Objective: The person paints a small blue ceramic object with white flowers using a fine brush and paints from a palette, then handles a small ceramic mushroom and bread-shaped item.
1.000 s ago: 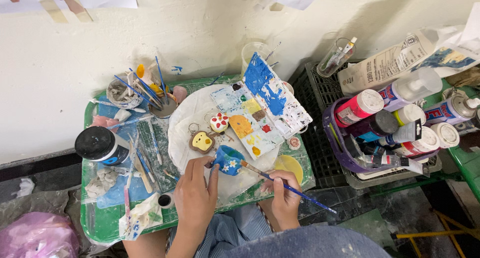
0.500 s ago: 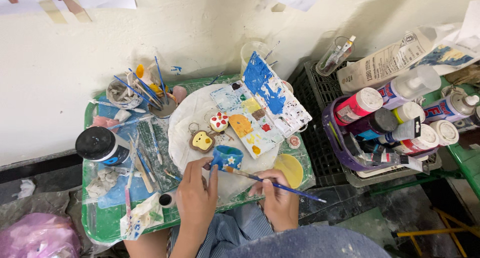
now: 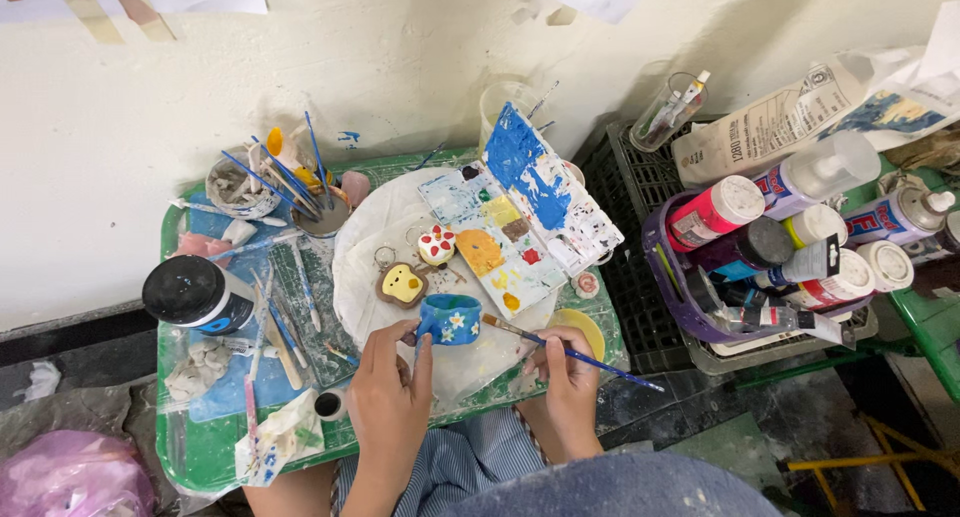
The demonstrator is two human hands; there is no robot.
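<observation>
Two hands at work | left hand [image 3: 392, 379] fingers curled, steadying small blue flowered cup [image 3: 450, 319] on the white round board [image 3: 372, 239] | right hand [image 3: 566, 369] pinched around thin blue-handled brush [image 3: 570, 351], bristles just beside the cup | green tray [image 3: 200, 457] beneath.

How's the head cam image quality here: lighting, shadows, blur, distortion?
Head view: even, soft light, no harsh glare; faint shadows fall on the white wall behind the brush cup. Focus is sharp on the left hand, blue cup and right hand with its paintbrush; no motion blur. Wide-angle bend shows at the edges, and the pink bag is slightly soft.
</observation>
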